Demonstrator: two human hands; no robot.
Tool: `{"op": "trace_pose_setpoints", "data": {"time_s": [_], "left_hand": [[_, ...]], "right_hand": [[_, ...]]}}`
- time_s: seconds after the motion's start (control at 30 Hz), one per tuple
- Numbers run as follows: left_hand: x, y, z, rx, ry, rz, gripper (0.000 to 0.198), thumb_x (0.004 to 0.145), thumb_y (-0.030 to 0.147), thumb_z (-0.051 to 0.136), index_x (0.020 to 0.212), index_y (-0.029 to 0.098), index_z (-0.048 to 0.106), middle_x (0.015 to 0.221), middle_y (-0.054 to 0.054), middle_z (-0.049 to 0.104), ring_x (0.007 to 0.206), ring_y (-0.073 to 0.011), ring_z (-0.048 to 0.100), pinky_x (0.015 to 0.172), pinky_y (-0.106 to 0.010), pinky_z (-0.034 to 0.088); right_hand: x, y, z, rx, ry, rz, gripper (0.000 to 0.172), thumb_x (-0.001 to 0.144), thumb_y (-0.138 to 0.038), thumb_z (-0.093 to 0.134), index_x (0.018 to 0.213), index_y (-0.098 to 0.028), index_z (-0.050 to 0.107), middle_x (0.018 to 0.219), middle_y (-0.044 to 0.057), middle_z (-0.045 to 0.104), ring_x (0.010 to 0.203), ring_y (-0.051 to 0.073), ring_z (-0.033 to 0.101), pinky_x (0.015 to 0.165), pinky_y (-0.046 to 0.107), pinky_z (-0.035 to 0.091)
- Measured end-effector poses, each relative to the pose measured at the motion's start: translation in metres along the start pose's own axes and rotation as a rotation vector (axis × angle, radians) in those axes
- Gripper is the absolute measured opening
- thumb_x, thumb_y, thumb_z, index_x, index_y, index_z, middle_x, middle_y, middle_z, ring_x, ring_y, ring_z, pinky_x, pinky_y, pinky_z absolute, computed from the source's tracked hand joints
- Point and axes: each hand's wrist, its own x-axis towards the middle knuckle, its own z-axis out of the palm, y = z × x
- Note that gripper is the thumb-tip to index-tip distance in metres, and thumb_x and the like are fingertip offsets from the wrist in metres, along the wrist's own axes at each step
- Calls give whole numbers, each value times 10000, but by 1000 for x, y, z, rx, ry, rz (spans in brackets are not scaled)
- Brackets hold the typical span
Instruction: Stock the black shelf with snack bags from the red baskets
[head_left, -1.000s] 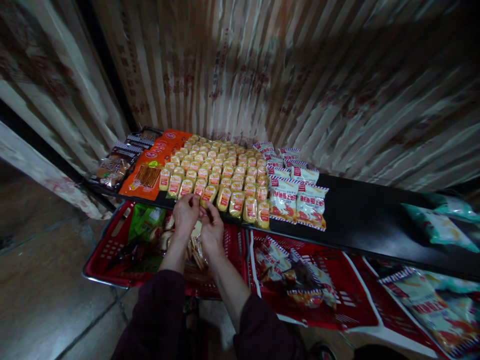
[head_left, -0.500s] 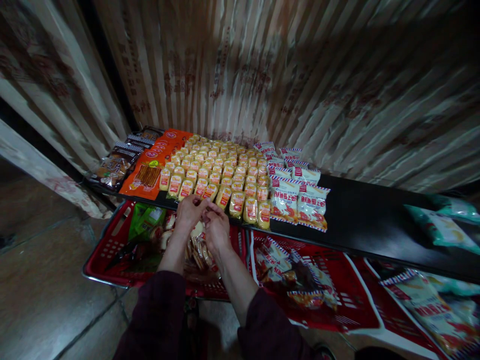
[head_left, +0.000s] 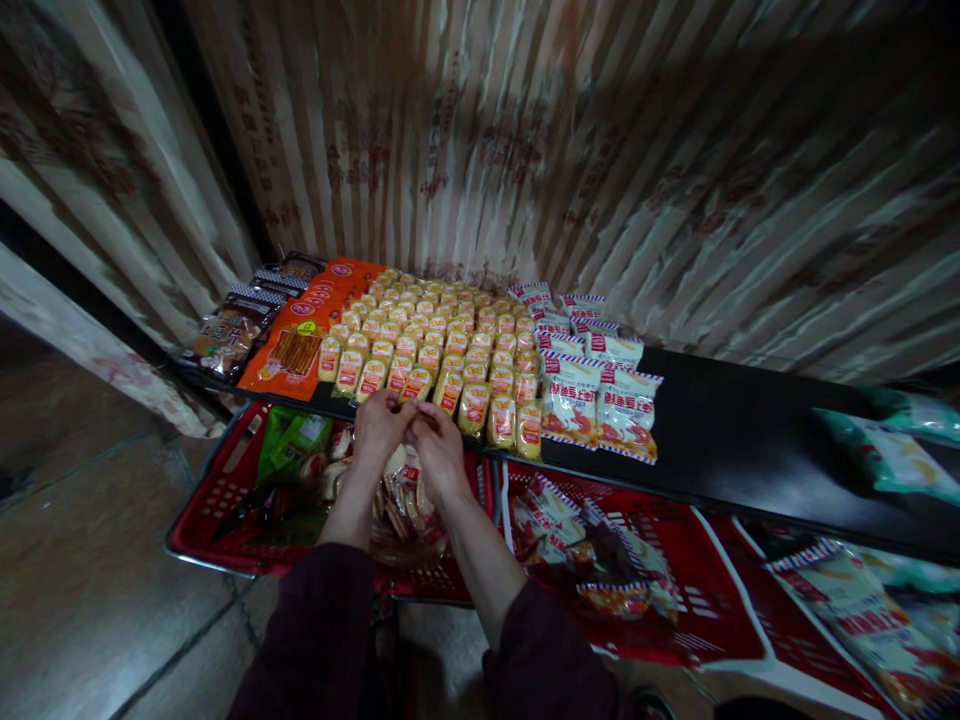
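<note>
Yellow packs crowded tight, open shelf right of white packets, curtain (pleated) blocking behind

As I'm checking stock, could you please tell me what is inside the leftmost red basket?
The red basket holds a green packet at left and biscuit-like snacks in clear wrapping near the middle. The forearms cover part of it; anything beneath those items is hidden.

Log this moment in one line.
left hand, right hand: close together, grip unclear | yellow packs: rows on shelf | red basket: below hands
</note>
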Motion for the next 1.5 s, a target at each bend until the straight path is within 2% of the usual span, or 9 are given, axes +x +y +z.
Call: {"op": "trace_pose_setpoints", "data": {"time_s": [0.3, 0.43, 0.53, 0.63, 0.73, 0.83, 1.23, 1.37, 1.5], "left_hand": [[-4, -1, 10, -4, 110, 11, 218, 756, 363, 587, 819, 160, 636, 806, -71, 687, 757, -188, 641, 714, -287, 470], [-3, -3, 12, -68, 110, -13, 177, 758, 334, 579, 773, 162, 619, 774, -65, 687, 728, -181, 649, 696, -281, 477], [-3, -4, 14, -149, 98, -41, 170, 761, 334, 578, 761, 166, 608, 741, -52, 685, 674, -169, 652, 651, -268, 483], [-3, -4, 16, -256, 58, -72, 163, 776, 323, 573, 773, 162, 593, 721, -41, 677, 591, -148, 648, 593, -251, 485], [-3, -6, 19, -331, 34, -58, 116, 790, 275, 560, 777, 161, 573, 698, -24, 661, 566, -139, 651, 591, -248, 489], [-3, -9, 24, -311, 63, -2, 67, 779, 227, 573, 763, 164, 560, 689, -13, 640, 608, -144, 657, 637, -261, 497], [-9, 0, 23, -40, 166, 175, 76, 778, 110, 550, 739, 172, 567, 735, -27, 574, 726, -163, 582, 736, -294, 474], [-9, 2, 21, 33, 160, 239, 108, 796, 108, 526, 725, 169, 580, 734, -40, 576, 742, -171, 561, 748, -293, 456], [-9, 1, 20, 46, 158, 245, 103, 806, 122, 524, 733, 164, 584, 717, -30, 564, 707, -164, 554, 721, -283, 447]], "right_hand": [[9, -18, -12, -250, -56, -19, 230, 685, -193, 555, 895, -220, 645, 630, -40, 660, 548, 148, 613, 575, 283, 524], [2, -27, -12, -307, -146, 73, 321, 731, -183, 502, 1035, -209, 599, 549, -50, 616, 391, 152, 559, 422, 276, 472], [-5, -31, -13, -406, -190, -10, 363, 755, -174, 479, 1100, -201, 589, 568, -34, 620, 388, 161, 562, 418, 280, 461], [-9, -30, -19, -575, -185, -216, 361, 788, -165, 450, 1116, -192, 600, 623, -2, 629, 521, 181, 607, 580, 322, 517], [-10, -27, -27, -713, -94, -466, 363, 812, -151, 420, 1127, -173, 596, 856, 77, 639, 823, 214, 623, 810, 380, 512], [-11, -25, -36, -792, -11, -603, 378, 817, -136, 409, 1150, -157, 585, 1086, 137, 560, 1033, 226, 554, 921, 397, 478], [-5, -17, -36, -821, -31, -611, 463, 782, -87, 425, 1226, -130, 548, 1345, 162, 447, 1280, 256, 407, 1075, 471, 371], [-2, -12, -35, -762, -87, -632, 503, 750, -42, 412, 1226, -122, 554, 1357, 161, 455, 1293, 244, 415, 1087, 455, 370], [-5, -11, -40, -707, -90, -718, 489, 768, -38, 391, 1212, -145, 567, 1333, 145, 495, 1246, 222, 474, 1028, 434, 444]]}}
